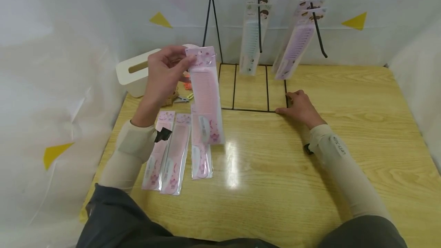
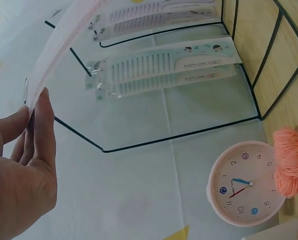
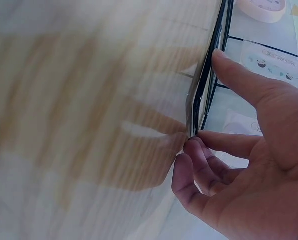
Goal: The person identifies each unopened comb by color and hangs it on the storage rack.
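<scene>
My left hand (image 1: 167, 70) pinches a packaged pink comb (image 1: 206, 95) by its top card, thumb in front, and holds it upright above the table. In the left wrist view the pack (image 2: 64, 45) shows nearly edge-on. My right hand (image 1: 301, 108) grips the front right corner of the black wire display rack (image 1: 255, 110) at its base; the thumb lies along the front bar. Packaged green-blue combs (image 1: 250, 41) hang on the rack's middle hook, and purple ones (image 1: 299, 43) on the right hook. Three more pink comb packs (image 1: 177, 152) lie on the table, one partly behind the held pack.
A white tissue box (image 1: 132, 70) stands at the back left. Near it are hair clips (image 1: 181, 99) and a bundle of orange yarn (image 2: 290, 162). A round pink clock (image 2: 246, 185) stands behind them. White sheeting (image 1: 86, 49) encloses the wooden table (image 1: 262, 186).
</scene>
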Available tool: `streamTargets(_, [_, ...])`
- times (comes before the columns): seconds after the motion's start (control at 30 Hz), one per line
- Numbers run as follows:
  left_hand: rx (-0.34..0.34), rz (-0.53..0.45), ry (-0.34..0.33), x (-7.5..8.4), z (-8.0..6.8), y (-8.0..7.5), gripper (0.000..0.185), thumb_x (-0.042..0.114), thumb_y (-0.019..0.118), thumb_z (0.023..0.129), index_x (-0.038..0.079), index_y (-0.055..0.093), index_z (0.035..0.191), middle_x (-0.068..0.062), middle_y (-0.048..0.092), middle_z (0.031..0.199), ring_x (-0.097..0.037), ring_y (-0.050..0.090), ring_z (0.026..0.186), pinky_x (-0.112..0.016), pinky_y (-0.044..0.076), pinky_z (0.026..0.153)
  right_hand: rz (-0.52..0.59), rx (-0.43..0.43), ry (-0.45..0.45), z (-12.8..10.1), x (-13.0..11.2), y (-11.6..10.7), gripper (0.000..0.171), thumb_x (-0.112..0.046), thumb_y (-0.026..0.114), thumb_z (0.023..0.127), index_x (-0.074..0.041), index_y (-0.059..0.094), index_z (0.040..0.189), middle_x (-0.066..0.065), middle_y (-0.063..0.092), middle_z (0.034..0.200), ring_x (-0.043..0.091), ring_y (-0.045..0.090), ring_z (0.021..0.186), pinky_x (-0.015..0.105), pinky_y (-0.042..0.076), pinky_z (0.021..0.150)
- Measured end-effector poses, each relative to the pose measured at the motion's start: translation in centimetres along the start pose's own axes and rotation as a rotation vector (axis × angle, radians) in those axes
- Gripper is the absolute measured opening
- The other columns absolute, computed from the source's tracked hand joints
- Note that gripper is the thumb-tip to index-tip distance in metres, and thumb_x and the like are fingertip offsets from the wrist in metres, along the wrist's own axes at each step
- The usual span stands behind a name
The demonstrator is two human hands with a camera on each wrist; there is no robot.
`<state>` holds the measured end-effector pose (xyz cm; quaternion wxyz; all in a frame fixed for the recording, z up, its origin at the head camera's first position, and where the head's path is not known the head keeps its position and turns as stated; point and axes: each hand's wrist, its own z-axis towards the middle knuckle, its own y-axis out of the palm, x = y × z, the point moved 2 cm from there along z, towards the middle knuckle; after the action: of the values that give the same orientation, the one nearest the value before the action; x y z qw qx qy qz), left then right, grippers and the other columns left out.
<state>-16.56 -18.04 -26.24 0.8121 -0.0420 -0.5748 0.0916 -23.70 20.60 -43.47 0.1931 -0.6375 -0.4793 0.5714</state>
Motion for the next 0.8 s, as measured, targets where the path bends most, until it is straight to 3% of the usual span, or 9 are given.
streamTargets(0.3, [0.018,0.071,-0.048,-1.4,2.4,0.8,0.028,0.021,0.072,0.094,0.006,0.069,0.117,-0.008,0.07,0.099,-0.021,0.066,0.085,-0.028,0.061,0.067,0.015,0.004,-0.005,0.1,0.4,0.1,0.09,-0.041,0.075,0.09,0.009,0.032,0.15,0.036,0.031,0.144,0.05,0.036,0.128,0.063,0.035,0.106])
streamTargets(0.43, [0.056,0.067,-0.045,-2.4,5.2,1.5,0.025,0.021,0.071,0.094,0.007,0.068,0.115,-0.007,0.07,0.099,-0.02,0.066,0.085,-0.028,0.061,0.068,0.023,0.008,0.0,0.1,0.6,-0.1,0.09,-0.041,0.075,0.089,0.008,0.032,0.151,0.035,0.031,0.144,0.049,0.036,0.127,0.063,0.036,0.105])
streamTargets(0.63, [0.109,0.083,-0.055,-3.7,10.6,2.4,0.022,0.02,0.069,0.096,0.007,0.067,0.114,-0.007,0.07,0.102,-0.02,0.067,0.086,-0.026,0.061,0.072,0.038,0.012,0.002,0.2,0.8,0.0,0.09,-0.042,0.075,0.089,0.007,0.033,0.151,0.034,0.032,0.142,0.047,0.038,0.124,0.062,0.036,0.105])
streamTargets(0.8, [0.146,0.122,-0.023,-4.5,14.3,2.6,0.021,0.019,0.067,0.097,0.006,0.066,0.114,-0.002,0.069,0.097,-0.023,0.066,0.086,-0.024,0.059,0.072,0.045,0.014,0.005,0.2,0.7,0.4,0.089,-0.041,0.076,0.089,0.007,0.033,0.151,0.033,0.033,0.142,0.047,0.038,0.125,0.062,0.036,0.106])
